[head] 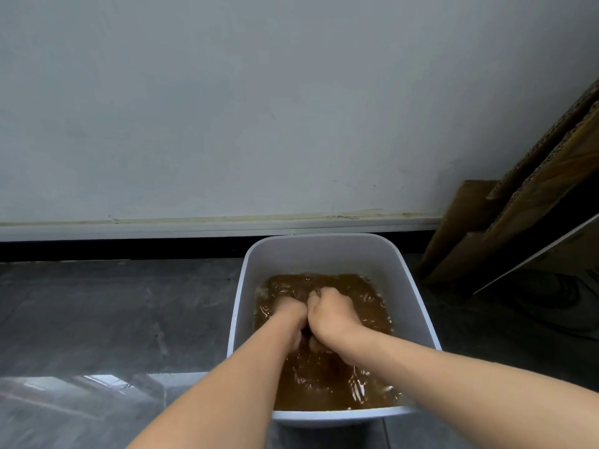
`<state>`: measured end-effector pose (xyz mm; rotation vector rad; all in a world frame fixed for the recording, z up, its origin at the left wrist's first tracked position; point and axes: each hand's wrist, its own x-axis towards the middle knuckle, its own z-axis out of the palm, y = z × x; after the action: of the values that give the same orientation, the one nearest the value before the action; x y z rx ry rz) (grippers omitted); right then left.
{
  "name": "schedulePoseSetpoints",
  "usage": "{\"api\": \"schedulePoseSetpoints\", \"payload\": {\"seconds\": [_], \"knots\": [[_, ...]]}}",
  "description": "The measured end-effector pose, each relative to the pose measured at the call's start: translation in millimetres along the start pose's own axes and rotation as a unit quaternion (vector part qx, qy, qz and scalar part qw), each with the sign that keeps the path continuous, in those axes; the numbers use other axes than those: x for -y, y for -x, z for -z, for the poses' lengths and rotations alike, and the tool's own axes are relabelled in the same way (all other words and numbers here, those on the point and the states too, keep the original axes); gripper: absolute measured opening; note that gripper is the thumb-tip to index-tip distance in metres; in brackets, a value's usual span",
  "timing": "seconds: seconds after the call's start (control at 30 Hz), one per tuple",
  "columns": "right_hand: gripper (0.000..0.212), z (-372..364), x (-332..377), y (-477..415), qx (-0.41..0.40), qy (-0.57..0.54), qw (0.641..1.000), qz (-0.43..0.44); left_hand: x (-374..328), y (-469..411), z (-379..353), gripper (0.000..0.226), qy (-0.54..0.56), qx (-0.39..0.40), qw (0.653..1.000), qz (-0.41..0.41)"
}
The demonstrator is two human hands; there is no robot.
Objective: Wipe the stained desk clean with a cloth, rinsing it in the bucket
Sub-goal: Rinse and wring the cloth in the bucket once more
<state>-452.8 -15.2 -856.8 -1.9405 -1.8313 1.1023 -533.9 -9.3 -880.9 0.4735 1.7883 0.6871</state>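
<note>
2 bare forearms reach in from the bottom edge, the left forearm (227,384) from about 7 o'clock and the right forearm (470,374) from about 4 o'clock, and they meet over a white bucket (324,251). The bucket sits on the floor at about 5 o'clock in the view, its near rim under the forearms. It is partly filled with murky brown water (324,387), rippled and glinting around the wrists.

The left hand (291,315) and right hand (330,314) are pressed side by side at the middle of the bucket, knuckles up, fingers curled down into the water. The fingertips are under the surface, so I cannot tell what, if anything, either hand has hold of. The cloth cannot be made out in the brown water.

The dark grey floor (113,319) is glossy and stretches away toward 9 o'clock. Past the bucket, at 12 o'clock from it, a pale skirting board (194,226) runs along the foot of a grey-white wall (259,108). At 3 o'clock, sheets of brown cardboard (534,202) lean against that wall.
</note>
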Motion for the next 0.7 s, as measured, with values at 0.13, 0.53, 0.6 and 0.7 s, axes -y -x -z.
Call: {"api": "schedulePoseSetpoints", "payload": {"seconds": [0.13, 0.53, 0.6, 0.7], "knots": [[0.034, 6, 1, 5, -0.061, 0.015, 0.997, 0.047, -2, 10, -3, 0.028, 0.089, 0.083, 0.993, -0.015], [0.009, 64, 1, -20, 0.075, -0.201, 0.97, -0.112, -10, 22, 10, 0.039, 0.042, 0.165, 0.985, 0.043], [0.02, 64, 0, -17, 0.104, -0.234, 0.959, -0.121, -10, 21, 8, 0.032, 0.048, 0.131, 0.99, 0.01], [0.024, 58, -5, -10, 0.113, -0.249, 0.955, -0.117, -7, 16, 3, 0.032, 0.069, 0.094, 0.993, -0.027]]}}
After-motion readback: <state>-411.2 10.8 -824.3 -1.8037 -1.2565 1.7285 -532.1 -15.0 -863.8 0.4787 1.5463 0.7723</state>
